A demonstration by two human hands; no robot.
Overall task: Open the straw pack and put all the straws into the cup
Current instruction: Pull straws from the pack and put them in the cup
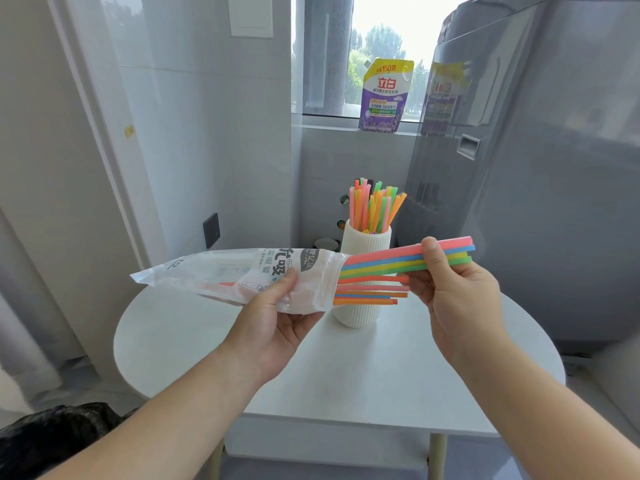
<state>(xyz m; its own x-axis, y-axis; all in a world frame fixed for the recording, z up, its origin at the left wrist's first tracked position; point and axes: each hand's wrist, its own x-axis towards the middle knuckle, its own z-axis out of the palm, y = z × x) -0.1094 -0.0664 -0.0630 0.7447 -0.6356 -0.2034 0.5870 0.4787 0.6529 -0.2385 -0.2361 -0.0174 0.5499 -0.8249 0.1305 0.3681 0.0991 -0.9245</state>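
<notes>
— Where's the straw pack [242,275]?

— Held level above the counter [346,375], in front of the cup [369,239]. The left hand [277,323] grips it near its open end, thumb on top and fingers underneath, with the plastic crumpled in the grip.

— And the right hand [460,299]?

— It pinches four long straws [388,259], pink, blue, yellow and green, between the thumb and the fingers. They lie side by side. Their left ends sit at the mouth of the pack and their right ends reach past the thumb.

— Anything else in the pack?

— Yes, a few shorter-looking straws [370,294] stick out of the opening just below the pinched ones, orange, pink and blue. No hand touches them.

— What about the cup?

— White, ribbed, upright on the counter behind the pack. A bunch of bright straws [374,206] stands in it, fanned out above the rim.

— Around the edges?

— A purple detergent pouch [386,95] stands on the windowsill, a grey washing machine [554,168] is at the right, and a black bag [52,438] lies low at the left.
</notes>
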